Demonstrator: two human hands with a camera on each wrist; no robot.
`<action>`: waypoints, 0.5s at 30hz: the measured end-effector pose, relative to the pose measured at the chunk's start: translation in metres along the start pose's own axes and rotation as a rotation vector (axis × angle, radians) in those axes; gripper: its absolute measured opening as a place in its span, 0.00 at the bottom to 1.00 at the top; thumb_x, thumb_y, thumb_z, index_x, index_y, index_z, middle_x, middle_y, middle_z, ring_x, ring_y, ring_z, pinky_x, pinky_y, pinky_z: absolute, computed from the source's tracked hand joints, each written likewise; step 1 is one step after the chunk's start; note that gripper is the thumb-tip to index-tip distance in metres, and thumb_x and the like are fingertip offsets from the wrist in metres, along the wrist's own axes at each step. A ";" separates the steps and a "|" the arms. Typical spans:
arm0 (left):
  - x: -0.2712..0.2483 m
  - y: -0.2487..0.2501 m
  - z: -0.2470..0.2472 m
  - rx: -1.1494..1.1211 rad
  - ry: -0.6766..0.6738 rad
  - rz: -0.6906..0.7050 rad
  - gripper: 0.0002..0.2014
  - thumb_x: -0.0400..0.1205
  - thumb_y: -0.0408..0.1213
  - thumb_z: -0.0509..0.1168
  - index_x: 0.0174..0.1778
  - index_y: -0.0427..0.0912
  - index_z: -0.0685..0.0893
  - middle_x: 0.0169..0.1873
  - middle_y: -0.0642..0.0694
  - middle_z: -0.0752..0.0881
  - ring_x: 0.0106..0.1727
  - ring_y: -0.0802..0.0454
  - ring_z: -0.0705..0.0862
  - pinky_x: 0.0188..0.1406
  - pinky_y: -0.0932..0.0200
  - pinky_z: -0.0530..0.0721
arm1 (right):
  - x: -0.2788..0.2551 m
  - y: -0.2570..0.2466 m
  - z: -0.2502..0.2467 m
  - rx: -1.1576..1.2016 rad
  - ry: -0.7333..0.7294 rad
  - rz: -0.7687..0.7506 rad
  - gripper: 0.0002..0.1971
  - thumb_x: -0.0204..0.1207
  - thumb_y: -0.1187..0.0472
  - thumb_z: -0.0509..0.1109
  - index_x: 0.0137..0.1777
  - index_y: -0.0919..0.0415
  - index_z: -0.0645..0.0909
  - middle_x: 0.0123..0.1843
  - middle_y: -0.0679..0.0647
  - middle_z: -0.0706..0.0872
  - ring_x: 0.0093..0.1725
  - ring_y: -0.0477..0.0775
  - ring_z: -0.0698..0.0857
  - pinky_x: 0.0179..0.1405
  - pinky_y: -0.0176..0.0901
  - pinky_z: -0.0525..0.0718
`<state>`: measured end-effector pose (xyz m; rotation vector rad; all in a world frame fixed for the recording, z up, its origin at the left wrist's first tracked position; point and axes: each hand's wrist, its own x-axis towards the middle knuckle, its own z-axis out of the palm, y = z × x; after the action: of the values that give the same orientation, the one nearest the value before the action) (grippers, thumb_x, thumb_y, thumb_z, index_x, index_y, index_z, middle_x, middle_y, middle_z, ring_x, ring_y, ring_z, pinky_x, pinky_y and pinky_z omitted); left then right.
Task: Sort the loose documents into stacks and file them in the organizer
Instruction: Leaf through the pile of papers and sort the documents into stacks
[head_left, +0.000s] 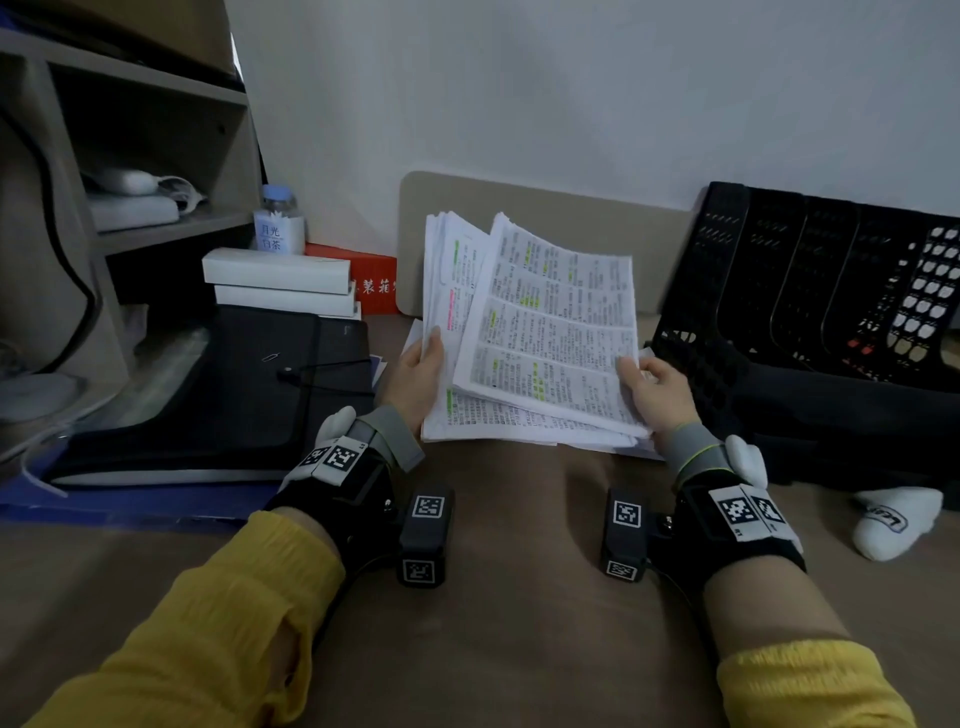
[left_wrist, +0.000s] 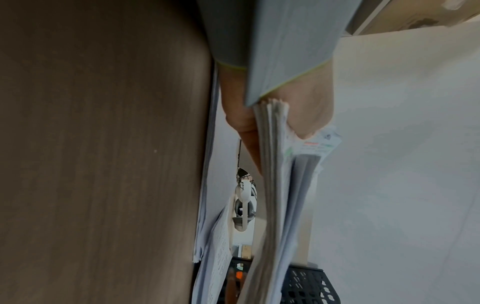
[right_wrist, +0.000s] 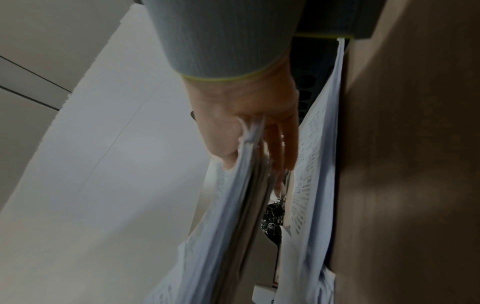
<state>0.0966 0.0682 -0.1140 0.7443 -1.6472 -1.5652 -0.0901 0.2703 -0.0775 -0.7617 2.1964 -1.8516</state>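
Brown counter (head_left: 509, 597), white wall behind. My left hand (head_left: 418, 374) and right hand (head_left: 655, 391) each pinch a lower corner of the document bundle (head_left: 540, 322), lifted over loose sheets (head_left: 498, 423); organizer (head_left: 810, 291) stands at right. Judged light, floppy, prone to fanning; grip both edges.

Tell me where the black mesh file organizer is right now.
In the head view the black mesh file organizer stands far right against the white wall, just right of the printed documents both hands hold.
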 end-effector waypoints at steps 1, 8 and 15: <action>0.003 -0.003 -0.001 -0.013 -0.002 -0.005 0.39 0.60 0.84 0.58 0.59 0.65 0.84 0.57 0.52 0.89 0.60 0.43 0.86 0.63 0.38 0.82 | -0.001 -0.001 0.000 -0.014 -0.057 0.035 0.10 0.79 0.53 0.70 0.48 0.60 0.81 0.44 0.57 0.85 0.41 0.56 0.83 0.43 0.46 0.81; 0.010 -0.013 -0.002 -0.085 0.055 -0.009 0.37 0.63 0.79 0.60 0.63 0.63 0.83 0.59 0.54 0.88 0.63 0.46 0.84 0.66 0.40 0.80 | -0.005 -0.007 0.004 -0.165 -0.277 0.267 0.26 0.74 0.51 0.75 0.68 0.59 0.72 0.47 0.57 0.88 0.35 0.58 0.87 0.29 0.49 0.90; -0.007 0.007 0.001 -0.203 0.139 0.051 0.16 0.81 0.58 0.60 0.56 0.56 0.85 0.56 0.51 0.88 0.61 0.49 0.85 0.67 0.42 0.81 | -0.011 -0.013 0.001 -0.447 -0.422 0.414 0.24 0.77 0.39 0.67 0.36 0.62 0.82 0.20 0.51 0.78 0.17 0.45 0.72 0.21 0.30 0.73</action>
<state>0.1000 0.0748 -0.1076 0.6820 -1.3736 -1.5802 -0.0773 0.2736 -0.0670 -0.6252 2.2715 -0.9238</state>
